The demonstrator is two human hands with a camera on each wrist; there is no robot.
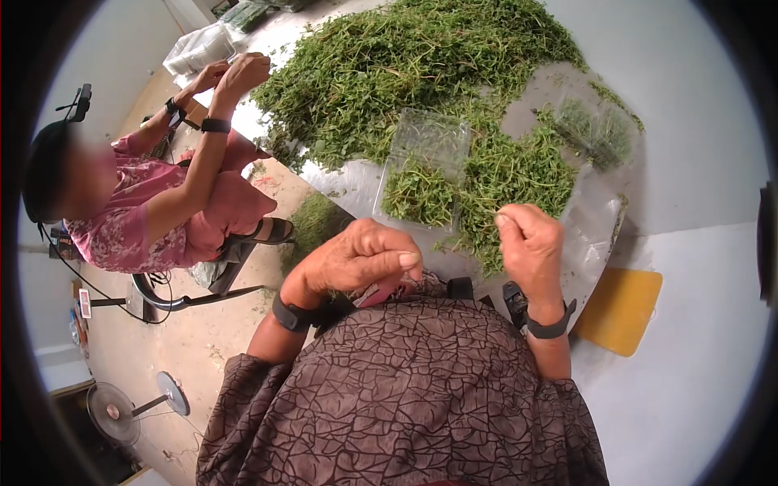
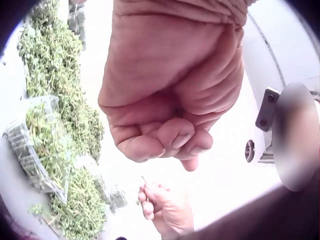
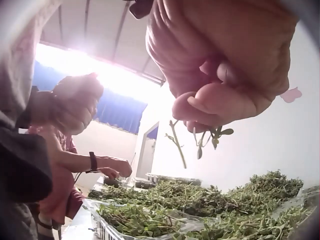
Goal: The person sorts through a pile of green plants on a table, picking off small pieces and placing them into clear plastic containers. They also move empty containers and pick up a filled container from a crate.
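My right hand [image 1: 533,247] is raised over the near end of the leafy greens, pinching a small green sprig [image 3: 177,145] between thumb and fingertips. Its stem and little leaves hang below the fingers in the right wrist view. Level with it on the other side, my left hand [image 1: 356,257] has its fingers curled in toward the palm; nothing shows in it. Just beyond both hands lies a clear plastic box [image 1: 428,131] with its lid up and cut greens [image 1: 417,193] in its near half. Loose greens [image 1: 519,174] lie right beside it.
A big heap of greens [image 1: 421,57] covers the far tabletop. Another clear box [image 1: 596,130] holds greens at the right. A person in pink [image 1: 174,194] sits at the left, hands raised by the table. A yellow stool [image 1: 620,312] and a fan [image 1: 113,413] stand on the floor.
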